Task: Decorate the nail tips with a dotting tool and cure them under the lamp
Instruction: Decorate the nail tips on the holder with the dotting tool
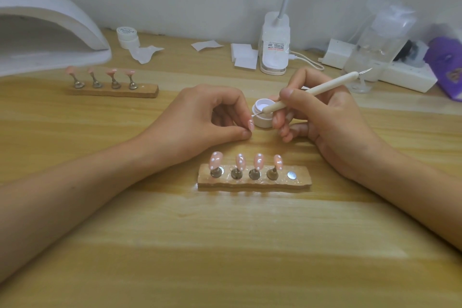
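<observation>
Wooden holder (300, 182) carries 4 dotted nail tips (258, 161). Behind it, left hand (200, 117) pinches a 5th tip (250, 124), right hand (330, 117) clamps the dotting tool (312, 91); a tremor could smear it.

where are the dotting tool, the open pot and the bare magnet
dotting tool (325, 86), head view, middle of the cream handle
open pot (262, 122), head view, front wall
bare magnet (291, 175), head view, disc centre

Two stands (254, 180); eight mounted nail tips (216, 160)

text: none readable | jar lid (127, 31): script lettering, illegible | desk-lamp base label (275, 47): small print, illegible
</observation>
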The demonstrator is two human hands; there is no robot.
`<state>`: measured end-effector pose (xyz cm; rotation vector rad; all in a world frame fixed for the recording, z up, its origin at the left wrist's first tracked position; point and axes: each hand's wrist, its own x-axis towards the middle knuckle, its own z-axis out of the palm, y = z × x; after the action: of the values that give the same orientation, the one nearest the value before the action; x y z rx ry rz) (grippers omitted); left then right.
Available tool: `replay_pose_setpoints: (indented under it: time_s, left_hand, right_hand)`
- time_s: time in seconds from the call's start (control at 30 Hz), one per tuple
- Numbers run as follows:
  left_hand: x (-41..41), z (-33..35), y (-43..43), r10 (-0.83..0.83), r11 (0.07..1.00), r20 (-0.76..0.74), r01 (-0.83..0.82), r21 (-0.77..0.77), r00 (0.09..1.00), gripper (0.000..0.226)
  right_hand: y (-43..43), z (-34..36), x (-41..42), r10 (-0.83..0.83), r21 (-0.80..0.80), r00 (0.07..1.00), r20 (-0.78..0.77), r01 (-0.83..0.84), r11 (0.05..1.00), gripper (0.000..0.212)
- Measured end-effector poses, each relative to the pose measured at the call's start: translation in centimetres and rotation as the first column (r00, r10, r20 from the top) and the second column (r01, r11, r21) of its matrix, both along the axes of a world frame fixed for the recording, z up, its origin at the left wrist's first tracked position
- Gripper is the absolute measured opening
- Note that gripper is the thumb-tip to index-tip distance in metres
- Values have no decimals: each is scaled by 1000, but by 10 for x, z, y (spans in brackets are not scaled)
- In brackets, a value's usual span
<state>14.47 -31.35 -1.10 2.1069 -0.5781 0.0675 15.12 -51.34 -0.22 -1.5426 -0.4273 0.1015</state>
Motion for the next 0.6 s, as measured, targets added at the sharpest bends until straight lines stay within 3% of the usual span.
replay_pose_setpoints:
  time_s: [0.6]
  left_hand:
    - [0,0,-1,12,1000,-4,-12,0,1000,18]
  right_hand:
    - [0,-1,0,21,-2,1000,8,-21,1000,24]
